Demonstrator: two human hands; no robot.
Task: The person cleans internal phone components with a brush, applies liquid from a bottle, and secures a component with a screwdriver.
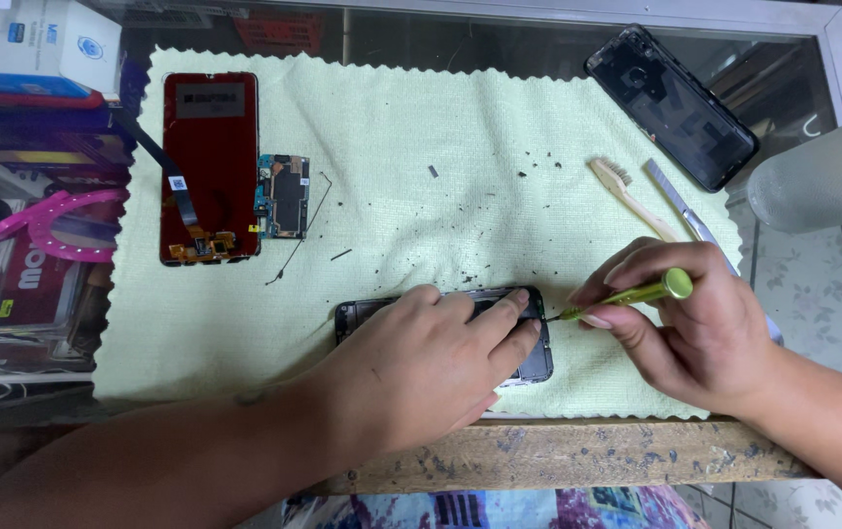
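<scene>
My left hand [431, 367] lies flat on an opened phone frame [537, 360] at the near edge of a pale green cloth [411, 147], pinning it down and hiding most of it. My right hand [700, 328] grips a green screwdriver [636, 293] whose tip touches the frame's right end, by my left fingertips. A red phone screen panel [208, 147] with a dark ribbon cable lies at the cloth's far left, and a small circuit board [284, 196] sits right beside it.
A black phone back cover [674, 106] rests on the glass counter at the far right. A cream brush [627, 196] and metal tweezers [680, 204] lie on the cloth's right side. Boxes and pink cables crowd the left. A wooden edge [578, 456] runs along the front.
</scene>
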